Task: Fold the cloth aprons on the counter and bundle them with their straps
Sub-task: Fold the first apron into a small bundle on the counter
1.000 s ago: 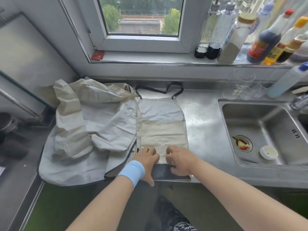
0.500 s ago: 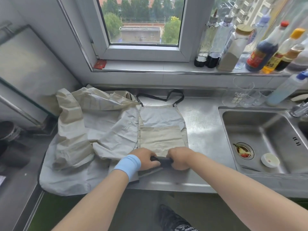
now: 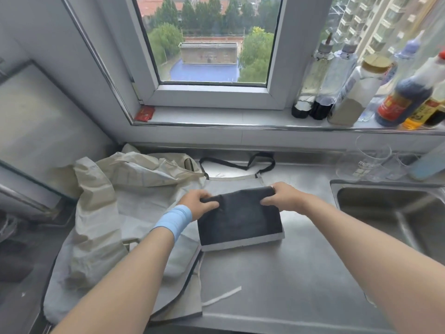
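Head view:
- The left hand [image 3: 199, 203] has its fingers curled tight over the far left corner of the folded apron [image 3: 239, 220], pinching the dark fold; a light blue wristband [image 3: 173, 219] sits on that wrist.
- The right hand [image 3: 284, 197] grips the far right corner the same way, fingers bent down over the fold.
- The folded apron lies flat on the worktop [image 3: 289, 273] near its middle, dark side up with a pale band along its near edge.
- Its black neck strap [image 3: 237, 162] loops toward the worktop's back edge, beyond both hands.
- A heap of aprons [image 3: 108, 201] covers the worktop's left part, touching the left wrist.
- The sink [image 3: 385, 208] is set at the right edge.
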A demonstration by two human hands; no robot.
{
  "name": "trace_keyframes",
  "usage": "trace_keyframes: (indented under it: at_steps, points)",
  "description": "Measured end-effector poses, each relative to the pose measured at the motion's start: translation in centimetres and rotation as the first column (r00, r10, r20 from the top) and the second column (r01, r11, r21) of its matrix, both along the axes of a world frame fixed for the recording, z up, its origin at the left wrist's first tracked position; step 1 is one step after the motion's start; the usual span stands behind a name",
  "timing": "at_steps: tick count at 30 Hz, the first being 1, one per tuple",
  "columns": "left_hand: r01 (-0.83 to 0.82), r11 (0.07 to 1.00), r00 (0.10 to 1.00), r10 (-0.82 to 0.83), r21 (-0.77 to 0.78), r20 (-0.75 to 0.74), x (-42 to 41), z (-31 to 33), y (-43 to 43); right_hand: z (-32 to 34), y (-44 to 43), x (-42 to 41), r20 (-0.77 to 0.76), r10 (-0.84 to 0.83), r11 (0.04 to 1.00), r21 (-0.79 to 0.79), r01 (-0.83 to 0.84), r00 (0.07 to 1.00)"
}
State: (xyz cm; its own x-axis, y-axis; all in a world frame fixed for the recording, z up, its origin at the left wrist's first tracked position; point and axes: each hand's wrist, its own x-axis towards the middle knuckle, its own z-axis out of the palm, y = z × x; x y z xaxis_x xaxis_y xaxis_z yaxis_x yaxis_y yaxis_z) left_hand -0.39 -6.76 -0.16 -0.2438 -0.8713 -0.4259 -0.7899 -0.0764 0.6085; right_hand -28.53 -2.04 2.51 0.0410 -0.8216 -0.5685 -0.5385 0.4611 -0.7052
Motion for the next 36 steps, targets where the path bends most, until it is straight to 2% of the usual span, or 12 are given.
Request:
trace_keyframes:
  at_steps: [2, 3, 5, 7, 11, 14, 18, 21, 24, 28, 32, 36]
  points:
    - [-0.140, 0.983, 0.990, 0.136, -0.121, -0.039, -0.8, -0.3, -1.4, -1.9, -1.5, -0.2, 0.034, -0.122, 0.988, -0.089, 0.125, 0.992]
    - [-0.139, 0.965, 0.989, 0.146, -0.220, 0.013, -1.3, -0.5, -1.7, -2.8, -2.0, -0.1, 0.013, -0.161, 0.977, -0.142, 0.162, 0.987]
    - [-0.009, 0.890, 0.976, 0.107, -0.455, 0.190, -2.4, -1.4, -2.4, -4.6, -3.3, -0.2, -0.058, -0.205, 0.956, -0.224, 0.187, 0.977]
    - [0.159, 0.830, 0.961, -0.005, -0.534, 0.278, -4.0, -2.2, -2.6, -5.9, -4.2, 0.0, -0.129, -0.206, 0.948, -0.272, 0.166, 0.970]
    - [0.485, 0.821, 0.831, -0.326, -0.300, 0.451, -6.7, -4.9, -3.1, -7.9, -6.4, 0.4, -0.264, -0.209, 0.945, -0.301, 0.125, 0.942]
    - [0.502, 0.853, 0.760, -0.359, -0.140, 0.541, -7.4, -6.8, -3.5, -8.9, -7.2, 0.8, -0.417, -0.220, 0.917, -0.397, 0.041, 0.882]
    - [0.453, 0.889, 0.741, -0.330, -0.072, 0.585, -7.8, -8.3, -3.9, -10.8, -6.8, 1.5, -0.665, -0.153, 0.810, -0.508, -0.294, 0.731]
    - [0.390, 0.917, 0.730, -0.251, -0.085, 0.635, -7.8, -9.1, -4.1, -12.3, -6.2, 2.8, -0.722, 0.054, 0.748, -0.429, -0.507, 0.690]
    - [0.300, 0.945, 0.734, -0.139, -0.134, 0.664, -7.6, -9.6, -4.3, -13.4, -5.9, 4.0, -0.738, 0.218, 0.752, -0.290, -0.592, 0.639]
    - [0.248, 0.951, 0.787, -0.086, -0.185, 0.611, -6.5, -9.7, -4.4, -13.6, -6.6, 3.7, -0.740, 0.279, 0.789, -0.187, -0.586, 0.612]
    - [0.093, 0.940, 0.911, 0.053, -0.328, 0.410, -5.1, -9.4, -5.1, -12.1, -8.2, 3.3, -0.760, 0.233, 0.800, -0.206, -0.564, 0.607]
    - [0.161, 0.927, 0.907, -0.003, -0.340, 0.422, -4.1, -8.5, -6.4, -11.1, -11.1, 3.2, -0.800, 0.260, 0.703, -0.227, -0.674, 0.541]
